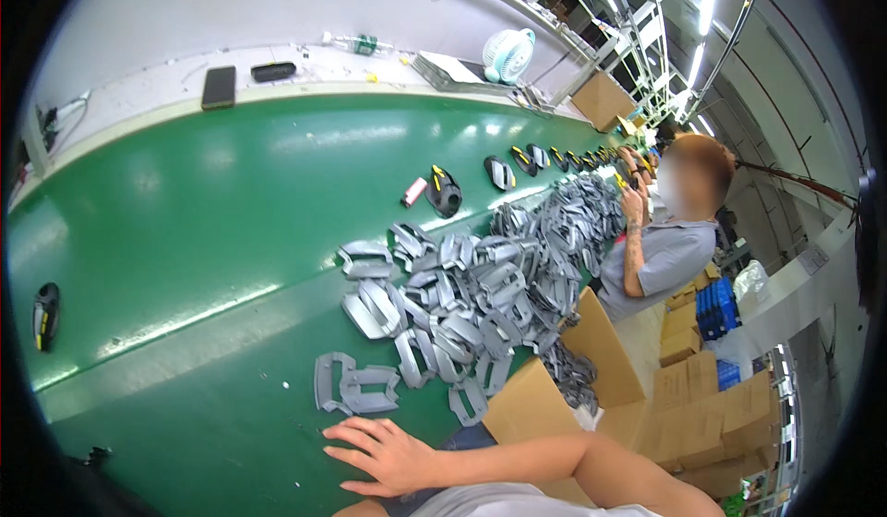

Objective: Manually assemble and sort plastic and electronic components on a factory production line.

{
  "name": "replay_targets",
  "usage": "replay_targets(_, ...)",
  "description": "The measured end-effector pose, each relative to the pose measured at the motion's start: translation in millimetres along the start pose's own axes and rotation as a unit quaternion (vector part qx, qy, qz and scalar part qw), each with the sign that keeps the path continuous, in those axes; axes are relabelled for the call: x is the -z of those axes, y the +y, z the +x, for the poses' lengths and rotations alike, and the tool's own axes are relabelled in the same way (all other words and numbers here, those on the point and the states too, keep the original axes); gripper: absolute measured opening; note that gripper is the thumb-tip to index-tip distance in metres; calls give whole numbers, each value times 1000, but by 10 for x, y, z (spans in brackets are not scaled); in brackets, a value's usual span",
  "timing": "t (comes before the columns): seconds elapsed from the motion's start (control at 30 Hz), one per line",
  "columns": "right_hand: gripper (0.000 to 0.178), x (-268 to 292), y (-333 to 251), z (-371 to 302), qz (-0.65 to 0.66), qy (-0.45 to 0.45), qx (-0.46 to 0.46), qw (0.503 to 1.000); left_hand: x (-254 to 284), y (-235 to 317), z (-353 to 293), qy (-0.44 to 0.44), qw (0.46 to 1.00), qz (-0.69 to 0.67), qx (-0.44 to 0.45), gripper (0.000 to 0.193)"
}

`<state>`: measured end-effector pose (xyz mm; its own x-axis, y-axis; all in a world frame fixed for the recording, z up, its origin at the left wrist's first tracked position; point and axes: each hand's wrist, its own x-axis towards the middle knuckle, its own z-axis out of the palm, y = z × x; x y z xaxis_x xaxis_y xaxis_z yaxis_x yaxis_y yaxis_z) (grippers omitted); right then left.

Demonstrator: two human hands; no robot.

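Observation:
My right hand (388,457) is over the near edge of the green table (185,406), its fingers spread and nothing visible in them. Just beyond its fingertips lie two grey plastic frame-shaped parts (356,386), side by side and seemingly touching. A large heap of the same grey parts (462,295) spreads to the right and away from me. Of my left side, only a patch of skin shows at the bottom edge; the left hand itself is out of view.
Black-and-yellow pieces (444,192) stand along the green surface, one at far left. A red-and-white small item (414,192) lies nearby. An open cardboard box (531,406) holds grey parts. A co-worker (665,249) sits at right. The back shelf carries a phone (219,87), bottle (362,45) and fan (508,55).

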<state>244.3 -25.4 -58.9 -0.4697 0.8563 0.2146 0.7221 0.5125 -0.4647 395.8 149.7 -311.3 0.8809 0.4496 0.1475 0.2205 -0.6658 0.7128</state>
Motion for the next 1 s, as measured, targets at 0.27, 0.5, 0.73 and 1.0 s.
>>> replay_targets(0.27,52,128,-52,70,9,-2,-2,1000,85,-74,-2712,21,947,-11,322,31)
replay_targets(0.5,30,93,-85,-1,77,38,42,995,300,1245,-4267,66,842,7,536,31)
replay_targets(0.73,16,69,-32,-79,181,103,93,974,895,2111,-4086,56,847,55,526,31)
replay_targets(1.0,19,164,56,-194,428,25,13,904,2047,3368,-3633,69,922,-176,337,50)
